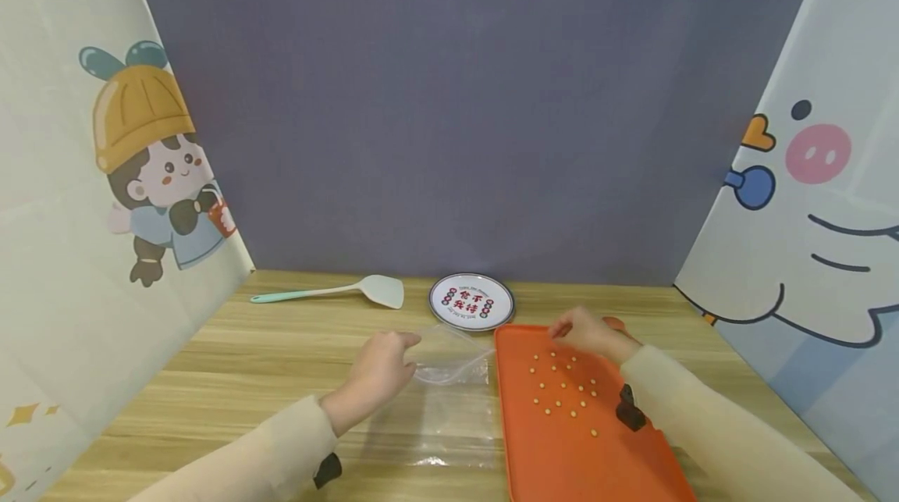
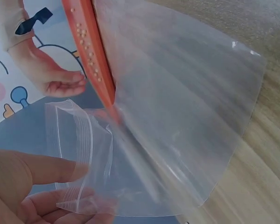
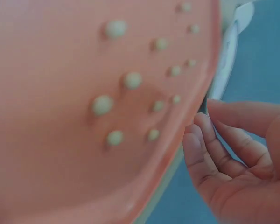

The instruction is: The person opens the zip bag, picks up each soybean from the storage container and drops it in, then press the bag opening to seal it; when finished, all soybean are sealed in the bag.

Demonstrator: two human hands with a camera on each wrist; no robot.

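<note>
The left hand [image 1: 379, 371] pinches the zip edge of a clear bag [image 1: 458, 418] between thumb and fingers; the bag's body lies on the table [image 1: 239, 400], just left of an orange tray [image 1: 562, 471] bearing scattered pellets [image 1: 563, 386]. Over the tray's far part, the right hand [image 1: 593, 332] has fingers loosely bent, thumb slightly apart, nothing visible between. Beyond, a plate [image 1: 471, 302] carries red Chinese characters, lower pair "我待"; its small print is illegible. A spatula [image 1: 382, 291] lies left.
</note>
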